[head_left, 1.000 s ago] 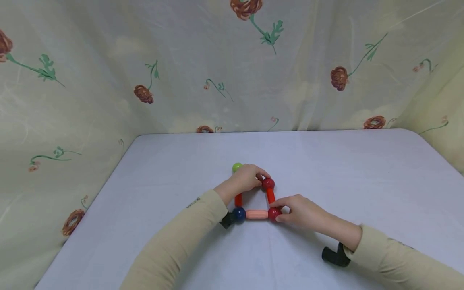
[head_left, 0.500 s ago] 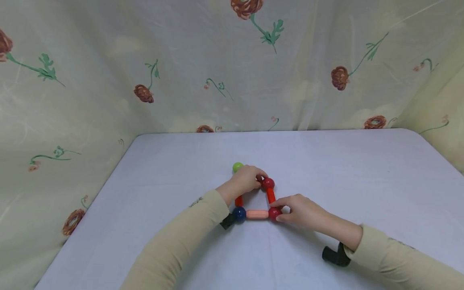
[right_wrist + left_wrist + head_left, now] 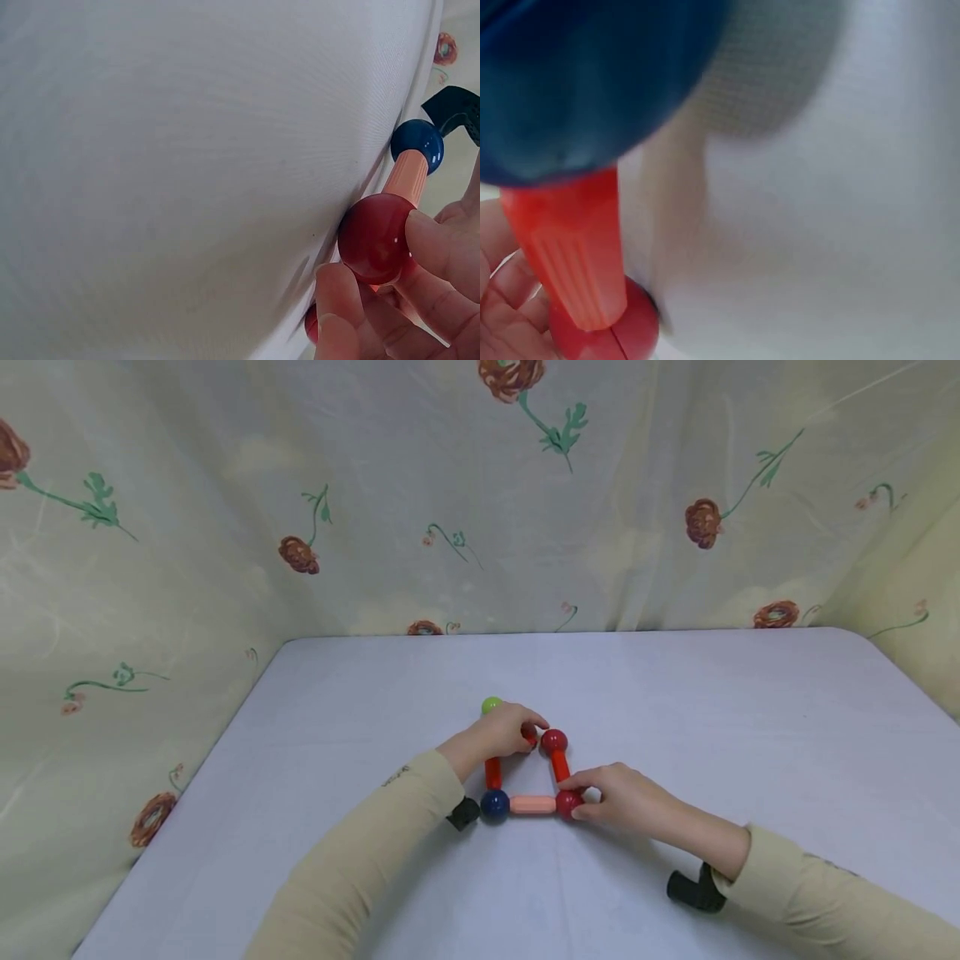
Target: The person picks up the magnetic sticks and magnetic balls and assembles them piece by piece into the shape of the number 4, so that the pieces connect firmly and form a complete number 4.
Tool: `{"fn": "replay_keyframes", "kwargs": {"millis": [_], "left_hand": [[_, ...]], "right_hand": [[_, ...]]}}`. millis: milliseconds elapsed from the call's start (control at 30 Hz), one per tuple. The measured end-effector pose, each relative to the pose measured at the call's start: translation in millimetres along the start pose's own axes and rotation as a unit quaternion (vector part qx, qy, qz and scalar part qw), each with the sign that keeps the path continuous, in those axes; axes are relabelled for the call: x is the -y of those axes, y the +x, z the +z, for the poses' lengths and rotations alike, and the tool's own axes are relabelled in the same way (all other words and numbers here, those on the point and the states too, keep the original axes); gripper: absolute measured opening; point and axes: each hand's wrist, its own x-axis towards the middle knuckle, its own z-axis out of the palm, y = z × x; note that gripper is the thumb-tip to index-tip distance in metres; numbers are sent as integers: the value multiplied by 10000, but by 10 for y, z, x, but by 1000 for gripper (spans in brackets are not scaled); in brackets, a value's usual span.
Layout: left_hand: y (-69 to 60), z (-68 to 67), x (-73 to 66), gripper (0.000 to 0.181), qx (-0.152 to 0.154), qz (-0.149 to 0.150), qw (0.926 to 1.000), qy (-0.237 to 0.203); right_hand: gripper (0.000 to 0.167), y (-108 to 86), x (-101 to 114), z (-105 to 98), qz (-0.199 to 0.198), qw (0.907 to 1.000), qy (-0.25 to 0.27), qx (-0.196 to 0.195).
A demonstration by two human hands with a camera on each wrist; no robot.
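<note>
Ball-and-rod building pieces form a frame on the table. My right hand [image 3: 622, 795] pinches the near red ball [image 3: 568, 804] between thumb and fingers. From that ball a pink rod [image 3: 532, 805] runs to a blue ball [image 3: 495, 806], and a red-orange rod [image 3: 560, 766] runs to the far red ball [image 3: 554, 741]. Another red rod [image 3: 581, 247] joins the blue ball to a red ball [image 3: 607, 330], seen in the left wrist view. My left hand [image 3: 506, 731] pinches a small red piece [image 3: 529, 739], mostly hidden, apparently a rod. A green ball [image 3: 491, 704] shows beyond that hand.
The frame rests mid-table on a pale cloth [image 3: 675, 710]. Behind and to the left hangs a flowered curtain [image 3: 600, 527]. Black wrist-camera mounts [image 3: 696, 890] jut out below both sleeves.
My left hand has drawn slightly left, and its fingertips now stand apart from the far red ball; the red piece shows between them. My right hand stays on the near red ball.
</note>
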Motion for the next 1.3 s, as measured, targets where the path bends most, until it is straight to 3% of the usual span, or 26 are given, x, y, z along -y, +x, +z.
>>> {"fn": "replay_keyframes", "kwargs": {"millis": [300,533,1000,1300], "left_hand": [[1,-23,73,44,-352,154,9991,-201],[-15,-35,102,44,-358,229,9986,-319],[-12,-98,221,44,-669,423,9934,-829],[-76,-223,299,34,-922,143,9909,-974]], "right_hand": [[34,0,-13,0,-3,10000,-12,-17],[33,-8,-3,-3,12,10000,-4,-14],[34,-8,16,2,141,9999,8,33],[35,-10,19,6,179,9998,-14,22]]}}
